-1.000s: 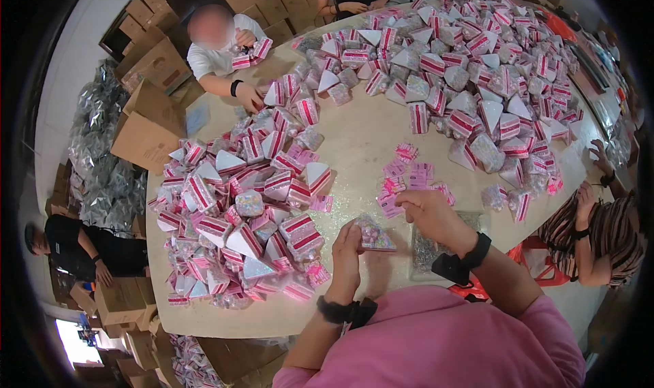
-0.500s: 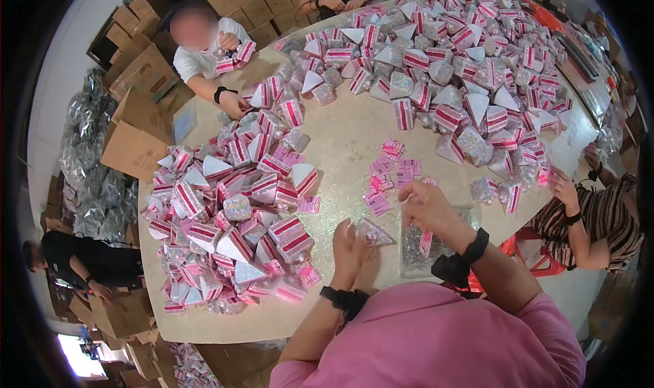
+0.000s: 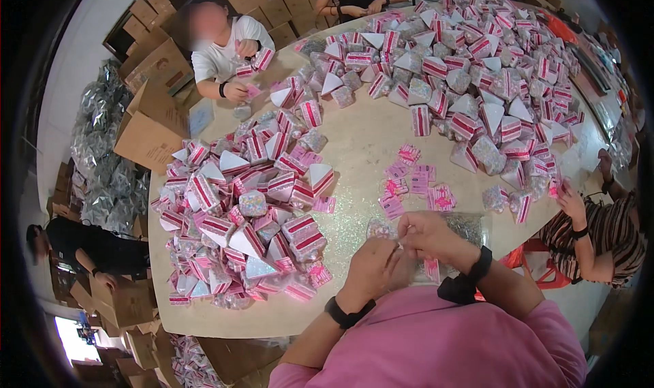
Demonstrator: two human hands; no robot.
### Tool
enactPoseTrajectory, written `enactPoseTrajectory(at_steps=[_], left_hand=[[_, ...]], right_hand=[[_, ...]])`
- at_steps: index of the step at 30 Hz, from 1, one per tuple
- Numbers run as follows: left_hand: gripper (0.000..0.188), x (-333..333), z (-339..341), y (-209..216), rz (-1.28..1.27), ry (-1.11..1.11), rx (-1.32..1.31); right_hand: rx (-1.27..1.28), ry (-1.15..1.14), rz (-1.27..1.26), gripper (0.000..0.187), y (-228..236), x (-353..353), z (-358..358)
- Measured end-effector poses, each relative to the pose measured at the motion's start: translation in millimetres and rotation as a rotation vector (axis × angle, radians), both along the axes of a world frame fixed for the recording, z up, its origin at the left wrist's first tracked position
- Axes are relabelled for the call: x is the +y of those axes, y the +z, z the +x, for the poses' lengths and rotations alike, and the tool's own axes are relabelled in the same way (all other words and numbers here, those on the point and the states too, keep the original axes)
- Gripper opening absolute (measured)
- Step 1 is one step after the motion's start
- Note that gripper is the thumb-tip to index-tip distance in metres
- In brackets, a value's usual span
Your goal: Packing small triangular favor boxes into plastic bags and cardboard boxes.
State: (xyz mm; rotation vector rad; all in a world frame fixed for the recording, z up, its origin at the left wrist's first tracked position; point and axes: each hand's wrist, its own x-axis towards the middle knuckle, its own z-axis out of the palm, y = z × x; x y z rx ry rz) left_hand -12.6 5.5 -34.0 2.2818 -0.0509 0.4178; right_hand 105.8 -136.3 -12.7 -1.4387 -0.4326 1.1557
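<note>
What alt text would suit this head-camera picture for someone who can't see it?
A person's left hand and right hand work close together at a glittery packet, near pink cards on a pale table heaped with pink-striped packets.

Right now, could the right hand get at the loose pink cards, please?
Probably yes: the pink cards lie just beyond the right hand, with only bare tabletop between, though it seems occupied close against the left hand.
</note>
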Motion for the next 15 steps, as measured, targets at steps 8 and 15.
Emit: enactPoseTrajectory(at_steps=[8,15], left_hand=[[0.024,1.6,-8.6,-10.5,-1.032,-0.006,0.377],[0.025,2.9,-7.4,-17.3,-1.158,-0.077,0.452]], right_hand=[[-0.541,0.146,0.019,0.010,18.0,-1.9,-15.5],[-1.233,0.218,0.050,0.009,-4.3,-7.9,-22.6]])
